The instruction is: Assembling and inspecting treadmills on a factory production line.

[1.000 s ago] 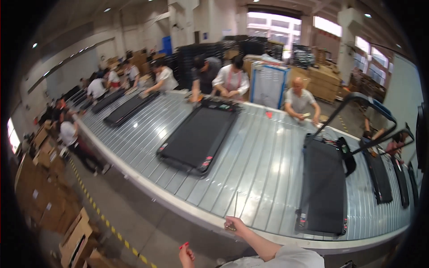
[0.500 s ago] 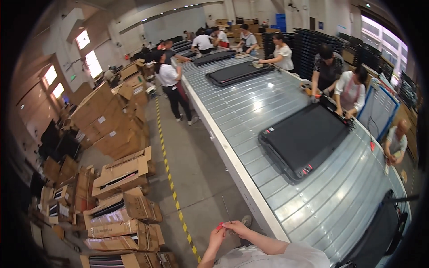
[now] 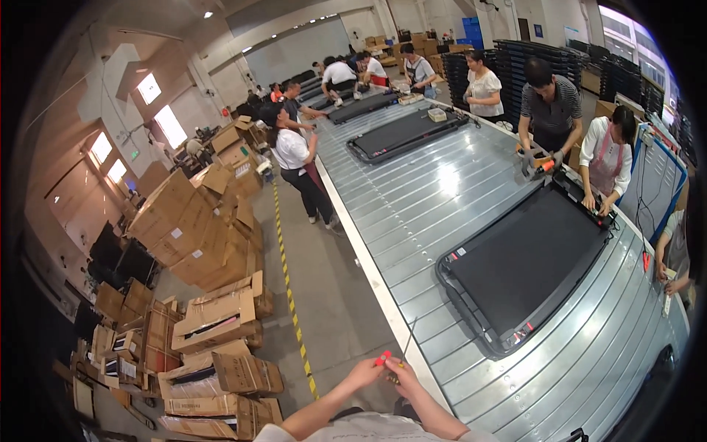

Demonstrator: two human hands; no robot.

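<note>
Brown cardboard cartons (image 3: 193, 221) stacked high at left, several with small white labels (image 3: 176, 233). Flattened and open cartons (image 3: 217, 317) lie on the floor, near left. More brown boxes (image 3: 412, 40) stacked far, centre. Small green sign (image 3: 135, 154) on left wall.

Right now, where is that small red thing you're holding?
The small red thing sits low in the head view, pinched between both hands, just left of the conveyor's edge.

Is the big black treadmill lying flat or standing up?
Flat. The treadmill lies belt-up on the silver conveyor, with no upright console showing. My hands hold a small red-tipped tool beside the conveyor's edge.
</note>
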